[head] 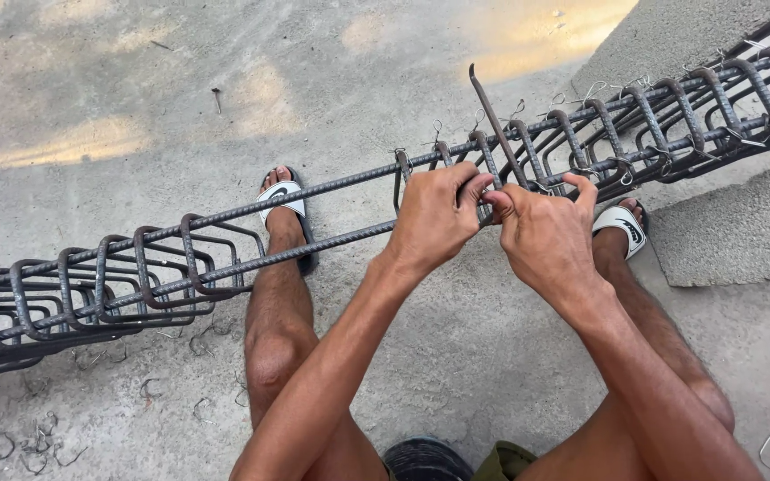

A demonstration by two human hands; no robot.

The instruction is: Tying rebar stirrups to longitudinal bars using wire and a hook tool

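Rusty steel fills our view: a long rebar cage [331,218] runs slantwise across a grey concrete floor [135,80], its lengthwise bars ringed by square stirrups bunched at the far left [100,281] and far right [670,116]. We sit over its bare middle stretch, a sandalled foot [282,200] beyond the bars and another [621,223] to the right.

Our left hand [434,218] is clenched around a stirrup where it meets the upper bar. Our right hand [545,236] sits just beside it, touching at the fingertips, its grip pinched on the lower end of a thin hooked metal rod [492,116] that slants up and away. Whether tie wire lies under the fingers we cannot tell; they hide the joint.

We judge the risks to be these: both hands crowd one crossing, so a slip of the hooked rod could jab the left fingers. Cut wire ends [741,138] stick out from the tied stirrups nearby and could scratch a forearm. Bent wire scraps [33,445] litter the floor by our open sandals, and the cage could roll toward bare shins.
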